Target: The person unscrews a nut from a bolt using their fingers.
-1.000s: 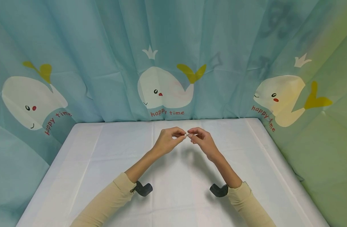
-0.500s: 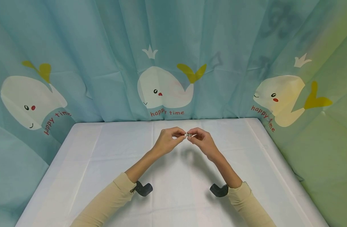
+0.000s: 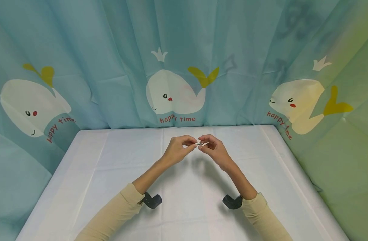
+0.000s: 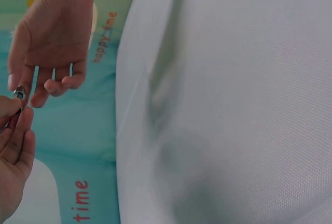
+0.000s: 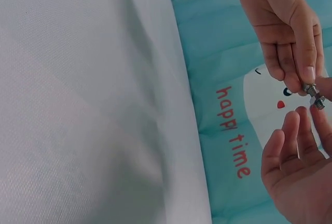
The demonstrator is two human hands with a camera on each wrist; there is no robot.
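A small silvery bolt with what looks like a nut on it point(image 3: 199, 143) lies sideways between the two hands, above the far part of the white table. Thumb and index finger of the left hand point(image 3: 178, 150) pinch its left end. The right hand point(image 3: 214, 149) sits around the other end, thumb below and index finger above, spread a little apart so the metal shows between them. In the right wrist view the bolt point(image 5: 313, 92) shows thicker sections beside the left hand's fingertips. The right hand point(image 4: 54, 37) has its other fingers loosely bent in the left wrist view.
The white-covered table point(image 3: 120, 207) stretches under both arms. A blue-green curtain point(image 3: 123, 50) with whale prints hangs along its back and sides. Black curved wrist pieces point(image 3: 153, 201) stick out from both cuffs over the table.
The right thumb and index finger have shifted and spread from the bolt's right end, so more of the metal shows. The left hand has stayed in place with its pinch.
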